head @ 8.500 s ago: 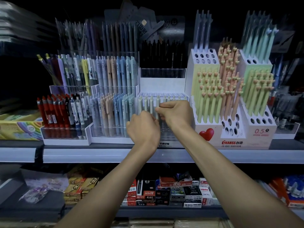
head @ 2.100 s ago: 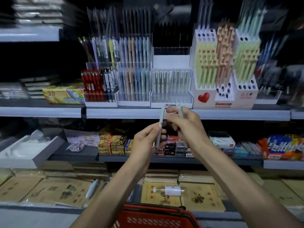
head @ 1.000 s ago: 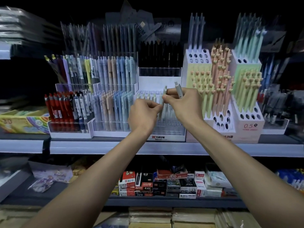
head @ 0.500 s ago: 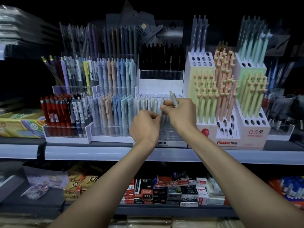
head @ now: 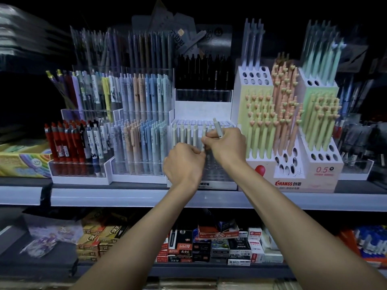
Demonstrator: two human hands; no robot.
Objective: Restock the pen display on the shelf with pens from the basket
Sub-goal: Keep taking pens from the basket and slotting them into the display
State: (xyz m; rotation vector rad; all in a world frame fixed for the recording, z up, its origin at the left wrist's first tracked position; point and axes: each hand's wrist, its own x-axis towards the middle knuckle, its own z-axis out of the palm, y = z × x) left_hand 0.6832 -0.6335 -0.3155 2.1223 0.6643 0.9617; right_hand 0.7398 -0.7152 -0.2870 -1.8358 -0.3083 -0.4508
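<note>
Both hands are up at the middle shelf now, working at the clear acrylic pen display with the perforated white grid (head: 222,174). It sits on the grey metal shelf (head: 125,198), wedged between the rack of pastel blue and peach click pens (head: 144,143) and the white cardboard stand of heart-topped pens (head: 293,172).

The right hand (head: 227,145) is doing two jobs. Its thumb and forefinger pinch a pale sage plastic pen (head: 204,130) that stands upright over the grid, level with the row of matching pens along the display's back left. A second pale grey pen (head: 217,127) is tucked in the same fist, and its clicker end slants up above the knuckles.

The left hand (head: 184,162) is right beside it, almost knuckle to knuckle. Its fingers are curled in and the tips close on the lower barrel of that sage pen. Whether the pen's tip is seated in a hole I can't tell, because the hands cover it.

The front of the grid, below the wrists, shows bare holes.

Off to the left there's a tray of red-barrelled pens (head: 60,141), and black pens (head: 203,70) stand in the tier above. On the shelf below, small red and black refill boxes (head: 219,248) are stacked in rows.
</note>
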